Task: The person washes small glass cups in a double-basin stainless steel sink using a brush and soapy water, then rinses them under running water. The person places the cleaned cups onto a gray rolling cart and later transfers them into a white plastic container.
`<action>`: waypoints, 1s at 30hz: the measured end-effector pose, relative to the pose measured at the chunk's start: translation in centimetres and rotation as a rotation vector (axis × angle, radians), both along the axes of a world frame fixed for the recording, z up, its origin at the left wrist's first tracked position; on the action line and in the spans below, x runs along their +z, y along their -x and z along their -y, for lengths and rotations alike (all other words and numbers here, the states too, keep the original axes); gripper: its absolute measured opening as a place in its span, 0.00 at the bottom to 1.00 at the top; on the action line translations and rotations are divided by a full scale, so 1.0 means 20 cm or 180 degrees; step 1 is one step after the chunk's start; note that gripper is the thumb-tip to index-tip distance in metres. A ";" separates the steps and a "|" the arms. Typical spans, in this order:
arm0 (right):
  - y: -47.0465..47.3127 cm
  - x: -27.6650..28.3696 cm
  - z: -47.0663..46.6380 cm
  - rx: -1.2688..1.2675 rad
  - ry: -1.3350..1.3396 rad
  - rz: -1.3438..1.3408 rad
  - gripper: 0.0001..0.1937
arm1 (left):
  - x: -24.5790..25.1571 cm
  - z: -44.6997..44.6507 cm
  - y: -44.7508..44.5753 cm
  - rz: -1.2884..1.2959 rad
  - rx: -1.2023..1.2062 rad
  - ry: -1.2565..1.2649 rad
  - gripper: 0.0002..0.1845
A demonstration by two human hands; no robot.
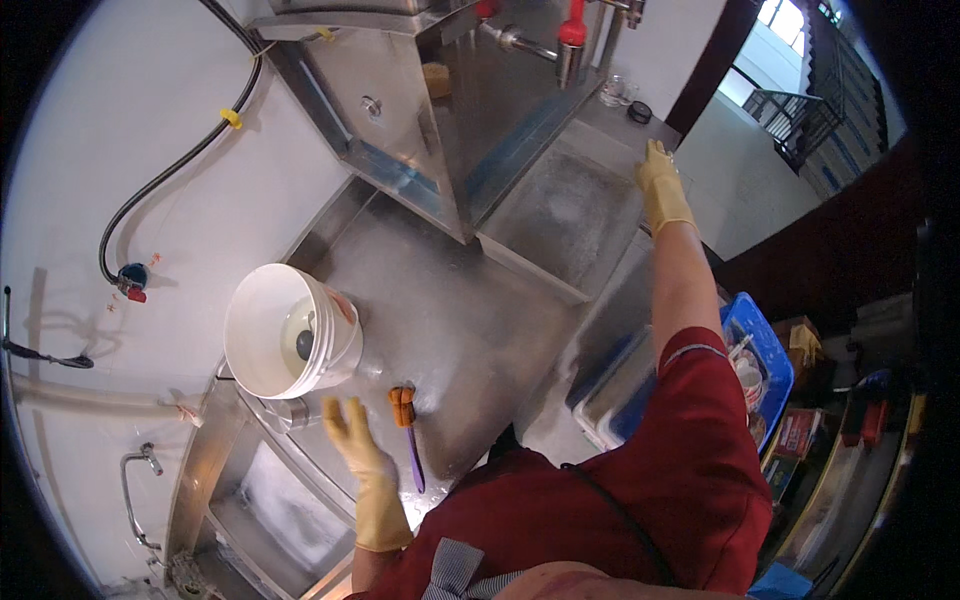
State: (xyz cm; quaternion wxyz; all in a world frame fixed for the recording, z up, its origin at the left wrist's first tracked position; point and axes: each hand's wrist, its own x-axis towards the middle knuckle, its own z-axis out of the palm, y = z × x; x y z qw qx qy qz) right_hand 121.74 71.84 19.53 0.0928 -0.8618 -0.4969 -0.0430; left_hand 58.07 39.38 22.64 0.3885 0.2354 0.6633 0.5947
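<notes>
My left hand [356, 450], in a yellow rubber glove, hovers with spread fingers just below a white plastic bucket [255, 330]. The bucket stands on the stainless steel counter [450, 330] and holds some cloudy liquid with a dark object in it. Right of this hand lies a brush with an orange head [402, 407] and a purple handle. My right hand [661, 180], gloved the same way, reaches out to the far right, at the outer rim of a shallow metal tray [566, 214]. Its fingertips are close together; whether it grips the edge cannot be seen.
A stainless machine [450, 150] rises behind the counter. At lower left is a sink [277, 510] with foam. Glass items [615, 90] and a black round lid [639, 112] sit beyond the tray. A blue crate [780, 360] holding items stands right of my arm.
</notes>
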 end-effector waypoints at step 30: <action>0.19 -0.16 1.09 0.1075 0.0011 -0.2346 0.25 | -0.28 -0.15 -0.57 -0.0927 -0.2565 0.0620 0.17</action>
